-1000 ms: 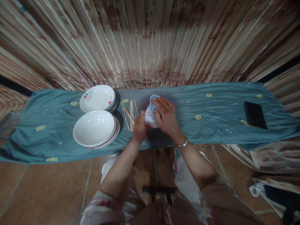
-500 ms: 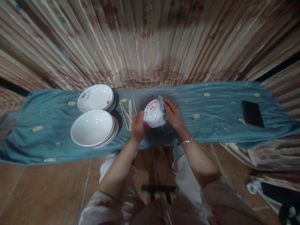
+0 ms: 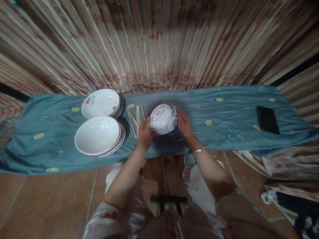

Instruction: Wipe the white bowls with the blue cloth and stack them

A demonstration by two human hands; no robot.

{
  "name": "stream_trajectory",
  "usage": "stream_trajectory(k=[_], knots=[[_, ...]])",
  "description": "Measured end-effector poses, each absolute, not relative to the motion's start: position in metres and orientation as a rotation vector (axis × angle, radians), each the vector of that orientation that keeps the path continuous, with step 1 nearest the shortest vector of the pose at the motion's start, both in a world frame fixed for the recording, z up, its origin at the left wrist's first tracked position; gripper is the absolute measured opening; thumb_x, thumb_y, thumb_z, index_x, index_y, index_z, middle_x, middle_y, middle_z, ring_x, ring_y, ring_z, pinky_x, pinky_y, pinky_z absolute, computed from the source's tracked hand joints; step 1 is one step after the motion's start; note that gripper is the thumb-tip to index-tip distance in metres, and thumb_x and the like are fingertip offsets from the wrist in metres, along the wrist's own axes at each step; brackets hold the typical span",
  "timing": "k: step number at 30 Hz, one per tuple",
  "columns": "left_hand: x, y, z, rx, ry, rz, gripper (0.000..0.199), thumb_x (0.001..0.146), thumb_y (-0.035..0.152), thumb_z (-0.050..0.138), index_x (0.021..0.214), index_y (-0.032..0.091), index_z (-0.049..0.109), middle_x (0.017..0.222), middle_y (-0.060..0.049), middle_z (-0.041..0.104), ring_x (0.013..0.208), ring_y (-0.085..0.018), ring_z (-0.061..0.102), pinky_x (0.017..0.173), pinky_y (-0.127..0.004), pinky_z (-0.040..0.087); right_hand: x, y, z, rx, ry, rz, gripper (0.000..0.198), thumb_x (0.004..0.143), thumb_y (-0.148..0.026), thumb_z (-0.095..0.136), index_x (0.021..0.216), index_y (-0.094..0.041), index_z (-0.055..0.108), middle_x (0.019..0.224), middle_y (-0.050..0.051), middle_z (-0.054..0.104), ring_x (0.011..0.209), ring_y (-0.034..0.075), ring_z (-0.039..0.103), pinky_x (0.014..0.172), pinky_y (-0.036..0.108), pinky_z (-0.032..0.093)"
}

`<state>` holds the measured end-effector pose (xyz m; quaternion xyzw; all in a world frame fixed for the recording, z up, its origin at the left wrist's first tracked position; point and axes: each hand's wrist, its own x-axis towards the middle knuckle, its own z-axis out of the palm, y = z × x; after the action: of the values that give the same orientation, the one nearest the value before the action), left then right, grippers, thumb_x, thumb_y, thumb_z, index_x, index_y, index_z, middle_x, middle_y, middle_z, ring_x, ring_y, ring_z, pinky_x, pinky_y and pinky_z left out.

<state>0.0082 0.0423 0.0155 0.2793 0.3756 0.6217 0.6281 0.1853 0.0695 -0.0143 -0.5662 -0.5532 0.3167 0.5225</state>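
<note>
A white bowl [image 3: 161,120] with red lettering is held tilted on its side above the table, its foot turned to the right. My left hand [image 3: 145,134] grips its rim on the left. At the foot end, my right hand [image 3: 183,122] is closed on a pale blue cloth [image 3: 174,111] pressed against the bowl. Several wooden chopsticks [image 3: 138,116] lie loosely just left of the bowl. Farther left stand a stack of white bowls [image 3: 97,135] and, behind it, a stack of flower-patterned plates [image 3: 101,103].
The long narrow table wears a teal cloth [image 3: 229,122] with yellow and white motifs. A black phone [image 3: 268,120] lies near its right end. A pleated, patterned curtain [image 3: 159,49] hangs close behind. Dark bags [image 3: 296,205] sit on the floor at lower right.
The bowl has turned in my hands, so its lettering has shifted left and its foot shows more. My right hand with the cloth has slid slightly down the bowl.
</note>
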Motion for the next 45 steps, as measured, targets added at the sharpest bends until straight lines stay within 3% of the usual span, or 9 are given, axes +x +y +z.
stream_trajectory(k=[5, 9, 20, 31, 40, 45], knots=[[0.007, 0.043, 0.017, 0.605, 0.852, 1.463, 0.03, 0.082, 0.044, 0.073, 0.09, 0.016, 0.072, 0.091, -0.009, 0.079, 0.109, -0.026, 0.072, 0.093, -0.036, 0.056, 0.183, 0.067, -0.026, -1.339, -1.268, 0.801, 0.066, 0.093, -0.066, 0.043, 0.128, -0.016, 0.068, 0.135, 0.014, 0.069, 0.131, 0.025, 0.061, 0.118, 0.046, 0.041], [0.005, 0.044, 0.017, 0.584, 0.84, 1.441, 0.031, 0.084, 0.045, 0.073, 0.096, 0.016, 0.072, 0.098, -0.01, 0.079, 0.115, -0.026, 0.07, 0.097, -0.038, 0.055, 0.179, 0.062, -0.029, -1.339, -1.22, 0.83, 0.061, 0.094, -0.062, 0.044, 0.129, -0.018, 0.068, 0.136, 0.013, 0.068, 0.132, 0.024, 0.06, 0.119, 0.047, 0.039], [-0.003, 0.049, 0.011, 0.443, 0.849, 1.389, 0.025, 0.09, 0.036, 0.066, 0.104, 0.016, 0.072, 0.108, -0.009, 0.079, 0.12, -0.024, 0.068, 0.104, -0.037, 0.052, 0.155, 0.042, -0.027, -1.394, -1.268, 0.864, 0.071, 0.097, -0.067, 0.036, 0.142, -0.016, 0.057, 0.149, 0.015, 0.057, 0.146, 0.024, 0.046, 0.123, 0.049, 0.033], [-0.003, 0.049, 0.018, 0.424, 0.823, 1.373, 0.03, 0.091, 0.036, 0.063, 0.109, 0.014, 0.071, 0.111, -0.011, 0.078, 0.121, -0.025, 0.067, 0.107, -0.037, 0.05, 0.136, 0.025, -0.028, -1.418, -1.369, 0.773, 0.075, 0.101, -0.062, 0.035, 0.155, -0.01, 0.037, 0.161, 0.021, 0.041, 0.151, 0.025, 0.037, 0.126, 0.049, 0.028], [0.0, 0.051, 0.022, 0.444, 0.807, 1.368, 0.03, 0.092, 0.041, 0.063, 0.104, 0.015, 0.072, 0.11, -0.011, 0.077, 0.124, -0.025, 0.065, 0.108, -0.037, 0.049, 0.128, 0.008, -0.028, -1.457, -1.549, 0.614, 0.075, 0.103, -0.059, 0.027, 0.161, -0.011, 0.02, 0.166, 0.021, 0.029, 0.158, 0.026, 0.022, 0.129, 0.053, 0.021], [0.0, 0.052, 0.021, 0.472, 0.794, 1.362, 0.032, 0.095, 0.039, 0.058, 0.111, 0.014, 0.071, 0.111, -0.012, 0.078, 0.126, -0.024, 0.064, 0.107, -0.036, 0.049, 0.123, -0.002, -0.032, -1.474, -1.644, 0.556, 0.076, 0.104, -0.054, 0.028, 0.163, -0.009, 0.009, 0.169, 0.022, 0.019, 0.16, 0.028, 0.014, 0.129, 0.056, 0.018]])
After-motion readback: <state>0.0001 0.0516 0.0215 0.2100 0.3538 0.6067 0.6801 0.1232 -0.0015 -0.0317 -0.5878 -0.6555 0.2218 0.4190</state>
